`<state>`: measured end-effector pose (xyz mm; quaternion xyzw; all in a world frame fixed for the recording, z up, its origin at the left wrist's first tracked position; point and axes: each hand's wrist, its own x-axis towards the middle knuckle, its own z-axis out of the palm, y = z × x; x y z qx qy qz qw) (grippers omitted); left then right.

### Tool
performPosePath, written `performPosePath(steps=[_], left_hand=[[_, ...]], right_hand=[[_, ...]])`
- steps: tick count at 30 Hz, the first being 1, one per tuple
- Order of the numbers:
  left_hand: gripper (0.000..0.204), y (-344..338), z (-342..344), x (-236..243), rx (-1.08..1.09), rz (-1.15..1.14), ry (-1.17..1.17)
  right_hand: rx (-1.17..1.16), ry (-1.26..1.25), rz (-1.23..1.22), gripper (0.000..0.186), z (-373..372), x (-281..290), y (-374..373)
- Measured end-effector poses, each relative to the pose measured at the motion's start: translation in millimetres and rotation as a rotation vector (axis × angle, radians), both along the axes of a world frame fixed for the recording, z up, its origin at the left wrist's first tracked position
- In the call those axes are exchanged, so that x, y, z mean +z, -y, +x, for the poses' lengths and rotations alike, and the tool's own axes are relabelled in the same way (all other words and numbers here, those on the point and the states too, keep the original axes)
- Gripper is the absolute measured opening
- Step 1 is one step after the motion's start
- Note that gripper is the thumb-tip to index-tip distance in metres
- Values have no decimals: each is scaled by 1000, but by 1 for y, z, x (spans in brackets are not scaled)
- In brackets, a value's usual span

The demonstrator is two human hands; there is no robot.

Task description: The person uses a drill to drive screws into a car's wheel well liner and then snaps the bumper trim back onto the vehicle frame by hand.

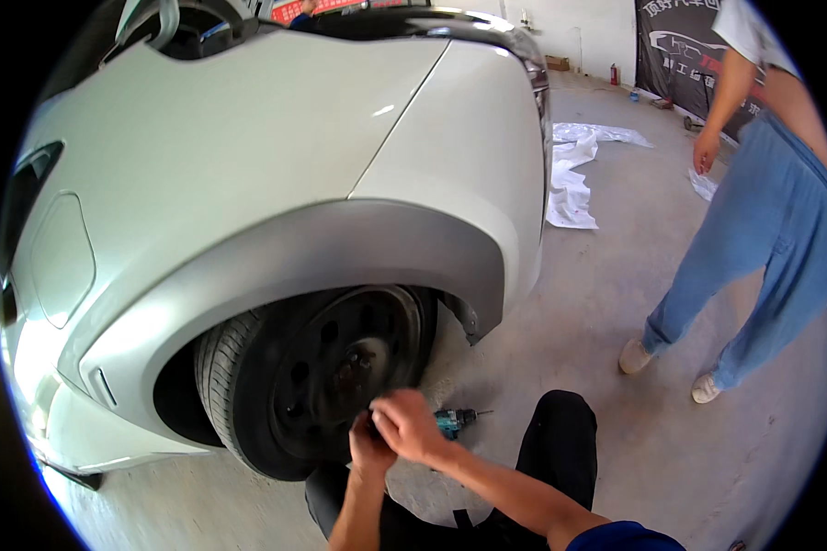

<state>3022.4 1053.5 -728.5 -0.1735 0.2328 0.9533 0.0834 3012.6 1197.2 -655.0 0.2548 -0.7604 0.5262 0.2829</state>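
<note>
My left hand (371,450) and my right hand (412,426) meet in front of the lower edge of a car wheel (340,358). The fingers of both are closed around something small and dark, mostly hidden and blurred, so its kind does not show. The wheel has a black steel rim with round holes and a black tire (220,372). It sits under the grey arch trim (340,241) of a white car. A teal cordless drill (450,422) with a thin bit lies on the floor just right of my right hand, partly behind it.
A person in blue jeans (753,239) stands at the right. Crumpled white sheeting (572,188) lies on the floor behind the car. My bent knee (560,432) in black trousers rises right of the drill. A dark banner (680,55) and a red extinguisher (614,73) are farther back.
</note>
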Motion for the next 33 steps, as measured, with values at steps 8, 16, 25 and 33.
performPosePath(steps=[8,16,25,33], left_hand=[[35,24,-58,83,-188,-311,168],[42,4,17,54,-620,-706,136],[35,37,68,-3,-614,-594,381],[41,29,49,27,-606,-469,265]], right_hand=[[-424,1121,428,44,-49,-239,-88],[-548,1235,438,73,10,-275,-73],[-554,1164,311,92,14,-276,-8],[-612,1145,569,78,2,-266,-17]])
